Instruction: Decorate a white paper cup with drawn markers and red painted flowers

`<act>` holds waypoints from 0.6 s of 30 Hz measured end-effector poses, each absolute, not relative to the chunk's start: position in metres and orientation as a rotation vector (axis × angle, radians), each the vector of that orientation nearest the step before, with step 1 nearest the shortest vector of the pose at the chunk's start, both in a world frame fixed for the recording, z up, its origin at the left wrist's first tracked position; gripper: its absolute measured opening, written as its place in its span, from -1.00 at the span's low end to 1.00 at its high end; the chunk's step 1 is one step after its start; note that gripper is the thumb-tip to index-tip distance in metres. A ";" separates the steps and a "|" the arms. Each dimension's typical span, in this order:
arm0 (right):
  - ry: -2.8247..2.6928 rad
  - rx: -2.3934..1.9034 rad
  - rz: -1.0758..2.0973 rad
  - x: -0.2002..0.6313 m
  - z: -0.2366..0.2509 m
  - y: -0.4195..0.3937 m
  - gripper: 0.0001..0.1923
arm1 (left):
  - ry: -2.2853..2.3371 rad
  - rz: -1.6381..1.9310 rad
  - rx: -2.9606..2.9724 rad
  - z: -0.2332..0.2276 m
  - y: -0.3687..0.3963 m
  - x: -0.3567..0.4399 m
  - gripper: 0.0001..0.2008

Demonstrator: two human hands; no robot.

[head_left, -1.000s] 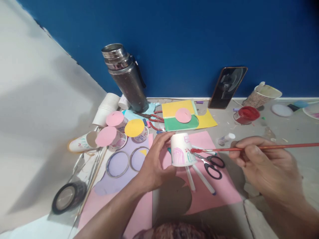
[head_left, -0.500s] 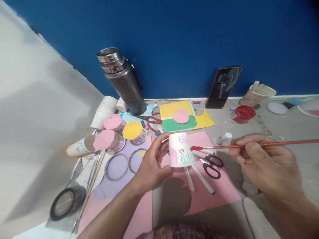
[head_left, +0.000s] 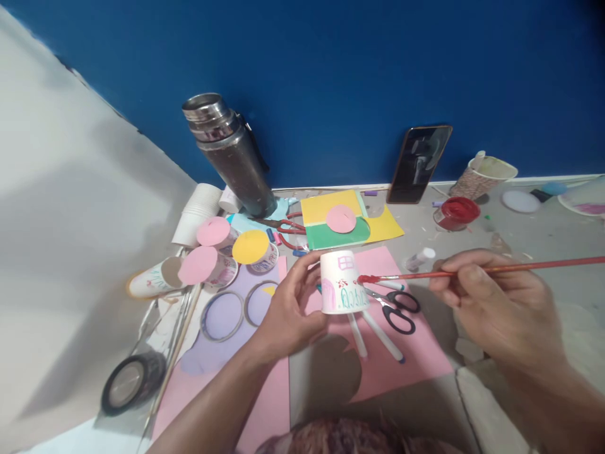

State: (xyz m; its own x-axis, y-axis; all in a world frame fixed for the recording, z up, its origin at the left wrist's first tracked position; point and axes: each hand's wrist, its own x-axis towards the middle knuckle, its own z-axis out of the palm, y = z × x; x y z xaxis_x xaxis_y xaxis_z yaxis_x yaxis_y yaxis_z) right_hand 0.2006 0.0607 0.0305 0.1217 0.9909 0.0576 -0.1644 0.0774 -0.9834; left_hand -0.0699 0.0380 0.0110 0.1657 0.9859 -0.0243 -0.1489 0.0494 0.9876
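Observation:
Upside down in my left hand [head_left: 295,302] is a white paper cup [head_left: 338,299], gripped from its left side. A pink window, a pink door shape, green curls and small red dabs are drawn on it. My right hand [head_left: 496,302] pinches a red-handled paintbrush [head_left: 425,275]. Its red-coated tip touches, or nearly touches, the cup's right side beside the red dabs. Behind and below the cup lie black-handled scissors [head_left: 401,312] and white markers [head_left: 385,337] on a pink sheet [head_left: 420,359]. An open jar of red paint [head_left: 456,213] stands beyond my right hand.
Decorated cups with pink and yellow paper discs [head_left: 253,246] stand at left, near stacked white cups [head_left: 197,211]. A steel flask [head_left: 236,157] and a phone [head_left: 420,165] are by the blue wall. Tape rolls [head_left: 222,316] and a glue stick [head_left: 420,258] lie nearer.
A further red dab shows on the cup, right of the first ones. The brush tip has shifted slightly left against the cup. The left hand keeps its hold.

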 end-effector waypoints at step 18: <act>-1.074 -1.086 1.163 0.204 0.031 0.059 -0.75 | 0.961 1.140 1.124 0.012 0.038 -0.070 -0.20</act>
